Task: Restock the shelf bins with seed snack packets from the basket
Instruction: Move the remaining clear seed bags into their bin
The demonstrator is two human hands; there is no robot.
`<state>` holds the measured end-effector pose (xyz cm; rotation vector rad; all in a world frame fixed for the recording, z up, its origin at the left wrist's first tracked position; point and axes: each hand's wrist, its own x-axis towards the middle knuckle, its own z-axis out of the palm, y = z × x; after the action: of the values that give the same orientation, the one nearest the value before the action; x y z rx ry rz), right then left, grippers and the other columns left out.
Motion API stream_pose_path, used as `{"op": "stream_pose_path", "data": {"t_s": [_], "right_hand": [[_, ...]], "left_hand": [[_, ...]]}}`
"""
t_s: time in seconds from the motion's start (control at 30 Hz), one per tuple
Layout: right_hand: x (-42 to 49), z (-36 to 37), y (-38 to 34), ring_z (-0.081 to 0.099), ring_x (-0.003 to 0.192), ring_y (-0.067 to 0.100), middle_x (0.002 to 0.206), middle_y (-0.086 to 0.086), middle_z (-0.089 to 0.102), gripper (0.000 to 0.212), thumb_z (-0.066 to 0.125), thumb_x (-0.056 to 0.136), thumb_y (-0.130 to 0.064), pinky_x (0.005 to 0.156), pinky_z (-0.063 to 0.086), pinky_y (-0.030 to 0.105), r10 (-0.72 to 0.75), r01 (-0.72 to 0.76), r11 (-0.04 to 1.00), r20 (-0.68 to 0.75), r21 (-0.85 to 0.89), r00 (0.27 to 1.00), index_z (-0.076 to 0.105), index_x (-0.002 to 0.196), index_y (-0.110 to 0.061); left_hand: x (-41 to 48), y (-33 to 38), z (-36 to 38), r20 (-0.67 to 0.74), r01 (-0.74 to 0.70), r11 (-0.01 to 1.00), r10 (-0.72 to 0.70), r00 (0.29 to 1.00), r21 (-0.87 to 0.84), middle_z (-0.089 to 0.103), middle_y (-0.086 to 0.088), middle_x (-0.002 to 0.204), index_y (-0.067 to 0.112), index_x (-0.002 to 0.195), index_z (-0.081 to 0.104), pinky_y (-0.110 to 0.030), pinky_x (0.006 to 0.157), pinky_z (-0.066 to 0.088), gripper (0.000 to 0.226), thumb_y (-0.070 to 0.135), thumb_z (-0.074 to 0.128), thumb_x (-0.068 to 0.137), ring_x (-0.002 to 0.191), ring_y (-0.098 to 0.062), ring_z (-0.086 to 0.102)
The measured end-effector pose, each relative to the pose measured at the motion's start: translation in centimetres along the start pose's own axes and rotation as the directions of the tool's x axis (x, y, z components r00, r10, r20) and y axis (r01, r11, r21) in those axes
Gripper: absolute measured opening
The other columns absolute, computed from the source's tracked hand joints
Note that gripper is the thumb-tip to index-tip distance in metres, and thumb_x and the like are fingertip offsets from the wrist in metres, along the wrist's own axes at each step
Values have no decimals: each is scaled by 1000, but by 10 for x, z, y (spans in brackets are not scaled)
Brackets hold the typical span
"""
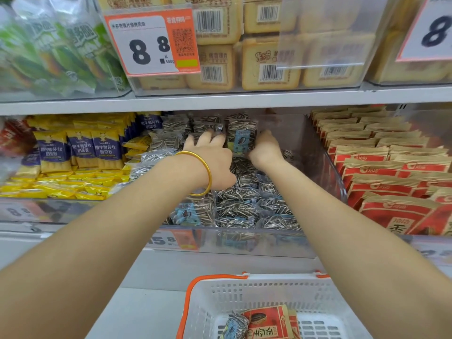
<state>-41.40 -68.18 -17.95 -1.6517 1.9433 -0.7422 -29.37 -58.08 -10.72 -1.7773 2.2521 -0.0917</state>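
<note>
One view, head-worn, wide-angle. Looks forward and slightly down from in front of the shelving (61,104), close in. Clear bin (325,167) of seed packets (244,204) fills mid-frame; price tag (146,45) against the top edge; white basket (208,297) cropped at the bottom edge

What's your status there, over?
Left hand flat on piled packets; right hand grips an upright seed packet in the clear bin. Basket holds a few more. Nothing blocking.

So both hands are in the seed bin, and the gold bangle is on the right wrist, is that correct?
Not quite: the head view shows the bangle on the left wrist; the left hand and right hand are in the seed bin.
</note>
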Motion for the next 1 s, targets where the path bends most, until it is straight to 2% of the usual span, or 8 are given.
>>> {"op": "stream_pose_path", "data": {"t_s": [0.1,0.17,0.33,0.4,0.63,0.73,0.9,1.0], "right_hand": [[-4,-3,7,55,114,32,125,18,55,48,63,86,-3,76,43,29,-72,74,996,-43,42,996,41,128,1],[-8,-4,12,58,110,32,119,15,59,45,65,85,-7,71,39,26,-103,104,992,-20,68,994,45,126,-2],[-10,-7,5,53,118,33,130,15,54,57,66,86,-12,86,46,32,-103,103,971,-10,217,995,38,136,-6],[-10,-8,-2,51,120,34,133,15,52,54,63,89,-17,93,45,34,-101,98,975,4,201,995,39,136,-8],[-7,1,7,54,112,33,129,14,53,44,56,93,-10,83,42,35,-162,167,973,-45,157,986,34,132,-11],[-6,-1,12,53,106,29,127,16,52,42,56,93,-9,85,43,38,-222,223,963,-28,153,975,34,129,-9],[-9,-8,13,51,95,24,110,10,51,48,56,94,-13,77,40,32,-262,248,956,73,157,962,28,133,-8],[-14,-6,14,52,99,22,114,6,51,57,64,90,-19,82,42,33,-287,264,944,97,197,953,27,132,-6]], "left_hand": [[-8,3,-4,-23,-23,1000,23,999,-15,7,-2,157,16,136,43,-50,117,4,53,46,44,92,145,-25,-3],[-17,7,-7,-54,-42,999,41,998,-30,8,-1,157,16,136,44,-49,117,4,52,45,43,93,145,-24,-2],[-45,12,-8,-169,-78,996,69,983,-44,14,-1,156,16,134,47,-45,117,7,48,41,42,94,145,-21,2],[-51,8,-3,-177,-57,998,52,983,-25,13,-2,157,16,138,43,-47,117,6,51,44,39,95,145,-21,2],[-58,-4,18,-149,4,999,-11,989,-48,0,-4,159,19,145,29,-49,117,4,56,48,30,97,146,-21,-4],[-57,-2,16,-152,3,999,-10,988,-47,1,-5,159,17,146,29,-48,118,4,57,48,30,97,146,-22,-3],[-55,-2,17,-135,2,999,-8,991,-47,1,-6,159,17,143,33,-47,118,5,56,48,31,97,146,-22,-3],[-55,-2,16,-135,5,998,-13,991,-58,0,-6,159,16,143,34,-47,118,4,56,48,32,97,146,-22,-4]]}}
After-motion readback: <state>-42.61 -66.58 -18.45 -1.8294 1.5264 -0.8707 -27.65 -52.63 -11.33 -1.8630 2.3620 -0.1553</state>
